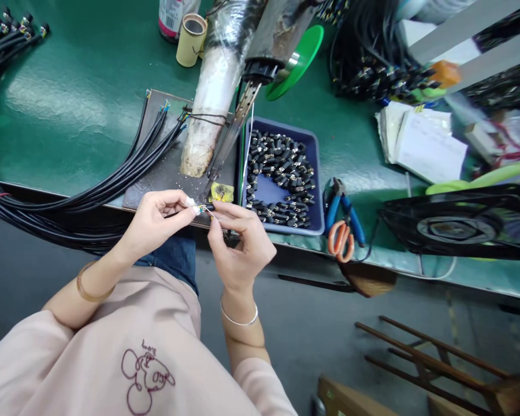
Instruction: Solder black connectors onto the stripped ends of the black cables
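My left hand (164,216) pinches the end of a black cable, with white coverings on the fingertips. Small coloured wires (201,208) show between my two hands. Closed on a small black connector (208,206), my right hand (238,234) meets the left at the table edge; a thin pale strand runs by its thumb. Just beyond the fingers, a soldering iron (236,124) points down toward a yellow sponge (221,192). A bundle of black cables (112,188) with stripped coloured ends lies left, partly on a dark board (156,150).
Right of my hands sits a blue tray (319,190) of black connectors. Beside it lie blue-handled pliers (333,211) and orange-handled scissors (341,240). A wrapped duct (208,115), a green spool (301,63), papers (429,144) and a black fan (455,225) occupy the bench.
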Motion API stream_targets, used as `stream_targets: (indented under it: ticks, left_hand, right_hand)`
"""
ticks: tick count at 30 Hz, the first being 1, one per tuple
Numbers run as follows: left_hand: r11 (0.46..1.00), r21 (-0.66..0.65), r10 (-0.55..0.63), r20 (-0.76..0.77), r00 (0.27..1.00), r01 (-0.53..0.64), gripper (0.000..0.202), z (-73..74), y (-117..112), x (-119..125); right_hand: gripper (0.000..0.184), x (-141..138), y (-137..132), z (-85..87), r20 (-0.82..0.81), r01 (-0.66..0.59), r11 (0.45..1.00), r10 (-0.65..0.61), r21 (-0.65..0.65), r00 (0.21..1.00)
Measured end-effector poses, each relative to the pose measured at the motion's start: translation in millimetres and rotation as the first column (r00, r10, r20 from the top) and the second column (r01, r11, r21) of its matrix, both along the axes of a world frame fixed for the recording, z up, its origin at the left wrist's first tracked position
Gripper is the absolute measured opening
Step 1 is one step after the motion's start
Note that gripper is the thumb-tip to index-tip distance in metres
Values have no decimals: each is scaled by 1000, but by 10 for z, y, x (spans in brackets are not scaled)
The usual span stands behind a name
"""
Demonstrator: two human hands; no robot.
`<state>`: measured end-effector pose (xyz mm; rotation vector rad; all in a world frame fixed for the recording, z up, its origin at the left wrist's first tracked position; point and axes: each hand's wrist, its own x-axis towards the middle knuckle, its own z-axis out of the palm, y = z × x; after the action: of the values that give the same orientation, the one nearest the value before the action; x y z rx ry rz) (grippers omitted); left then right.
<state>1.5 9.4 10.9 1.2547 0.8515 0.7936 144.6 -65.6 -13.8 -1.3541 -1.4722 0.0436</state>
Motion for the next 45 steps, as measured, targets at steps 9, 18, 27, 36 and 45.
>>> stream_targets:
  ticks: [9,18,27,36,45]
  left_hand:
    - [990,98,105,3,994,-105,14,-62,38,60]
    - [955,241,191,-47,980,-174,10,-82,4,89]
    - [941,277,211,-23,977,-196,9,-68,7,95]
    - [969,201,161,-65,985,-145,12,-87,7,53]
    - [951,260,196,-77,978,-170,11,-68,0,78]
  right_hand:
    - [19,-5,111,25,75,39,998,-43,54,996]
    - [18,-2,174,14,113,38,998,-44,58,993]
    - [20,-38,182,64,71,25,998,-30,62,997]
    - [19,4,135,38,97,-9,1000,6,29,995]
    - [19,-4,186,77,110,17,998,-23,56,994]
